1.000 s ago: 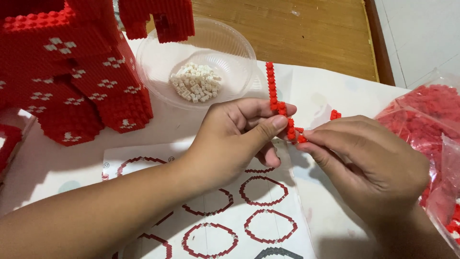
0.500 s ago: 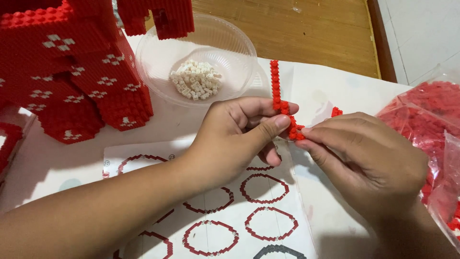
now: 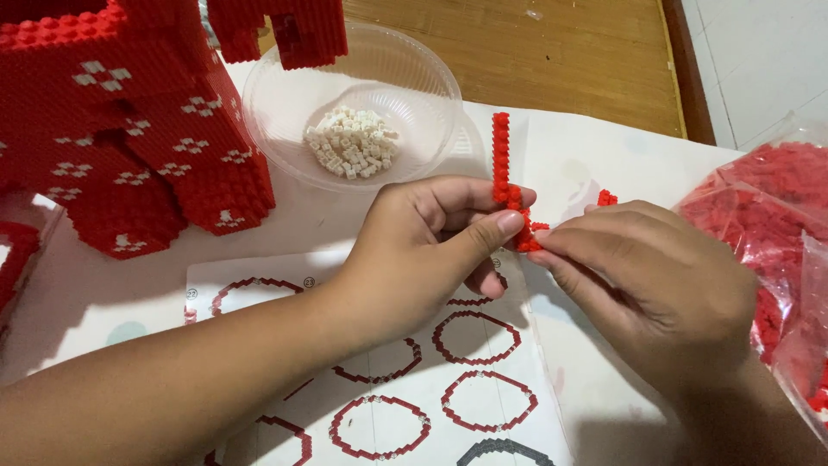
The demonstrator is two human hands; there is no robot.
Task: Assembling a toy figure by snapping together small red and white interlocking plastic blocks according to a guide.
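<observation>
My left hand [image 3: 423, 250] pinches a thin strip of tiny red bricks [image 3: 501, 155] between thumb and forefinger; the strip stands up and away from me. My right hand [image 3: 647, 285] meets it from the right, its fingertips closed on the strip's lower end, where a few red bricks [image 3: 607, 198] poke out above the knuckles. Both hands hover over a printed sheet with red ring diagrams [image 3: 474, 401].
A clear plastic bowl [image 3: 285, 95] with small white bricks [image 3: 352, 141] sits behind the hands. A large red brick model with white patterns [image 3: 129, 129] stands at the left. A clear bag of red bricks [image 3: 768, 216] lies at the right. Wooden tabletop [image 3: 561, 52] beyond.
Both hands and the red strip have drifted slightly right and down; the grip stays the same.
</observation>
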